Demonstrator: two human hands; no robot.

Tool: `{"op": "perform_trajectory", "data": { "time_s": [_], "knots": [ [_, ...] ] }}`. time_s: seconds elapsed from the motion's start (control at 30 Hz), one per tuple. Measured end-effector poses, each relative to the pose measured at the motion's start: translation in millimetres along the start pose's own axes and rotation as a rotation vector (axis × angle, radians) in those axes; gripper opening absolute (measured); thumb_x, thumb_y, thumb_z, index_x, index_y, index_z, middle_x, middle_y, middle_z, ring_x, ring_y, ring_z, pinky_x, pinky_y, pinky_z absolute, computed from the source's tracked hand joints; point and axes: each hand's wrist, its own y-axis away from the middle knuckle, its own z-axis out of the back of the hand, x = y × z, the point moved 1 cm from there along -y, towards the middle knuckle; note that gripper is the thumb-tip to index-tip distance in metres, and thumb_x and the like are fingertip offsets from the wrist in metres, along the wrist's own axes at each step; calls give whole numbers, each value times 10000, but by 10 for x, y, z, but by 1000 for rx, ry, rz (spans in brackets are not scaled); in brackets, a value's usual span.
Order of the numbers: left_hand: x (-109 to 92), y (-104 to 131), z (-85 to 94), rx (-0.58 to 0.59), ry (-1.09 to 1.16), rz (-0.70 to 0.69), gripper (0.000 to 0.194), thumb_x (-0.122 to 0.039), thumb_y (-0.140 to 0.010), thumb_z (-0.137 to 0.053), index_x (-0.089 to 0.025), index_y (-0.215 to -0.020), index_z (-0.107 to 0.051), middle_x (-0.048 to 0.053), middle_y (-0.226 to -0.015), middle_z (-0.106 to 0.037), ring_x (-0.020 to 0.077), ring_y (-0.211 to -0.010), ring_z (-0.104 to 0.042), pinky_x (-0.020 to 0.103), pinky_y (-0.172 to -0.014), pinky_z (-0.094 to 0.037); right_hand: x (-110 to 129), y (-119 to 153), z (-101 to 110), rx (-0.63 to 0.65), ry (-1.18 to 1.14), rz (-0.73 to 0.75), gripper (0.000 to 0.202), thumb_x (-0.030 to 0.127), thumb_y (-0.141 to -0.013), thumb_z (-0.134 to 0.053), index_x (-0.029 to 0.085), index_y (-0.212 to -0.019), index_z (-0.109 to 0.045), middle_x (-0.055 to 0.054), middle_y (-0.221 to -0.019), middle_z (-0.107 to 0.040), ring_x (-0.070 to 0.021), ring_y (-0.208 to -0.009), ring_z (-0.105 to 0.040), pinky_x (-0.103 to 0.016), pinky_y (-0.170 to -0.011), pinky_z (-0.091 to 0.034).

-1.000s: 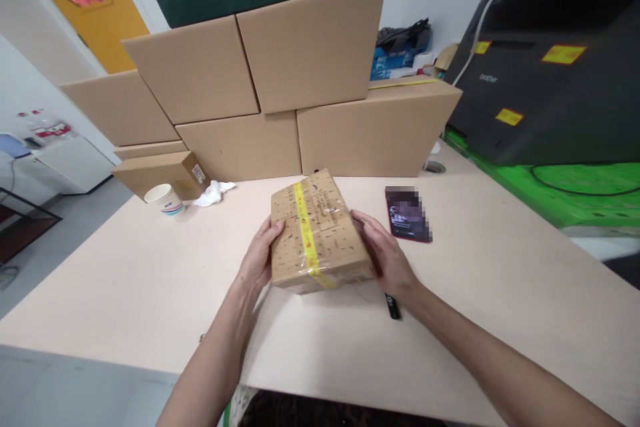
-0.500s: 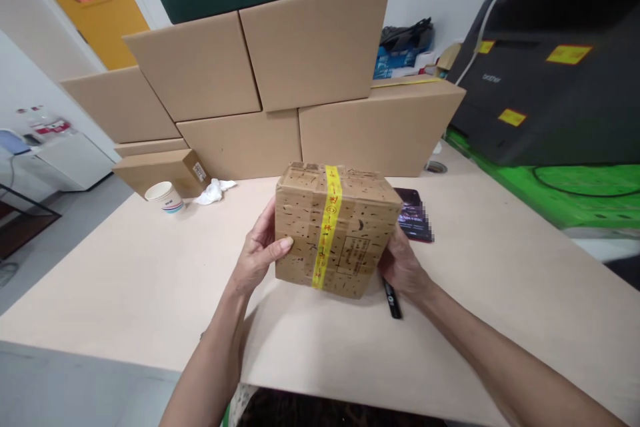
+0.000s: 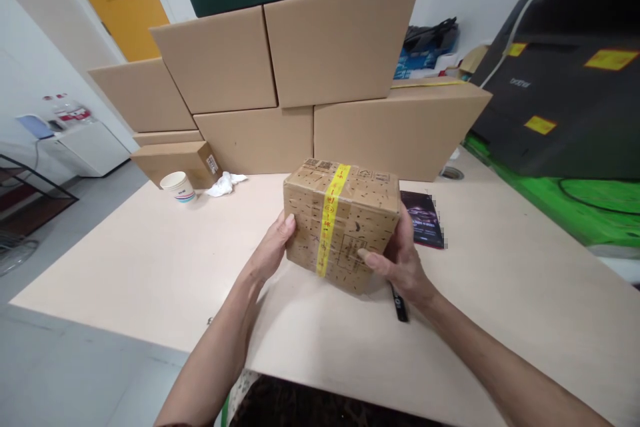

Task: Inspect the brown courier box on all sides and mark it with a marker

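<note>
I hold a small brown cardboard parcel (image 3: 345, 223) with a yellow tape strip down its middle, tilted up off the pale table (image 3: 150, 260). My left hand (image 3: 270, 253) grips its left side, thumb on the front face. My right hand (image 3: 397, 260) holds the right side and lower corner, thumb across the front. A black pen (image 3: 399, 303) lies on the table just under my right hand.
A dark phone (image 3: 423, 217) lies right of the parcel. Large cardboard boxes (image 3: 320, 80) are stacked along the back. A paper cup (image 3: 179, 185) and a crumpled tissue (image 3: 225, 183) sit at the left. A black printer (image 3: 565, 93) stands on a green mat at the right.
The parcel was lying flat under both hands; I have tipped it up and turned it so a taped face looks at me. My right thumb has come round onto the front.
</note>
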Motion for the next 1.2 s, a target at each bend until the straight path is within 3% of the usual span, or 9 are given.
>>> {"op": "perform_trajectory", "data": {
  "time_s": [0.13,0.3,0.47,0.57,0.7,0.8,0.9,1.03,1.2],
  "knots": [
    [-25,-18,-22,93,22,36,693,-718,-920,-522,-284,-1455,-589,67,-1624,-454,361,-1534,-324,481,-1214,-322,25,-70,10,-178,-240,-113,771,438,-792,-767,371,-1480,-425,-58,-1414,-637,-318,-1280,-630,-537,-1059,-538],
    [20,-10,8,84,58,107,685,-641,-905,-626,-324,-1505,-531,53,-1669,-378,372,-1540,-319,498,-1220,-305,96,-136,-23,-305,-426,-294,478,444,-791,-726,318,-1240,-619,-20,-1293,-729,-310,-1240,-668,-506,-1048,-557],
    [-10,-14,-9,67,118,106,699,-664,-902,-612,-281,-1484,-564,64,-1636,-436,349,-1547,-314,458,-1257,-263,114,-162,-53,-230,-423,-345,417,607,-872,-617,315,-1165,-669,-26,-1243,-762,-302,-1297,-640,-507,-1067,-540],
    [-30,-11,-20,62,185,124,720,-752,-922,-461,-274,-1441,-608,73,-1557,-542,344,-1521,-371,462,-1233,-316,121,-174,-50,-145,-390,-343,516,709,-914,-487,313,-1168,-699,-38,-1255,-760,-301,-1338,-612,-510,-1086,-519],
    [-48,4,-1,35,227,87,803,-808,-872,-477,-275,-1464,-580,93,-1491,-605,373,-1448,-470,485,-1161,-412,99,-174,-30,-110,-319,-269,573,762,-903,-466,314,-1147,-728,-28,-1296,-743,-308,-1399,-553,-504,-1130,-476],
    [-99,12,32,1,154,-14,837,-808,-871,-486,-273,-1514,-519,111,-1498,-591,351,-1302,-603,474,-1074,-485,60,-169,-24,-133,-257,-192,585,763,-918,-441,321,-1184,-719,-16,-1361,-709,-299,-1448,-496,-509,-1159,-438],
    [-169,18,60,-1,24,-113,867,-819,-878,-455,-296,-1569,-433,129,-1561,-522,238,-957,-718,423,-909,-560,31,-165,-23,-195,-210,-97,551,742,-913,-470,339,-1207,-703,-9,-1405,-681,-290,-1475,-458,-523,-1168,-421],
    [-218,28,81,-14,-84,-178,800,-787,-913,-433,-343,-1578,-408,142,-1592,-483,94,-591,-594,333,-669,-546,10,-163,-6,-290,-193,36,497,689,-835,-604,349,-1182,-705,-26,-1385,-688,-299,-1483,-442,-540,-1197,-384],
    [-188,38,103,-59,-130,-207,765,-745,-917,-494,-337,-1562,-445,148,-1571,-509,67,-553,-550,281,-572,-502,-8,-129,37,-316,-192,12,531,694,-831,-605,347,-1227,-671,-43,-1375,-682,-306,-1479,-444,-541,-1201,-386]
  ]
}}
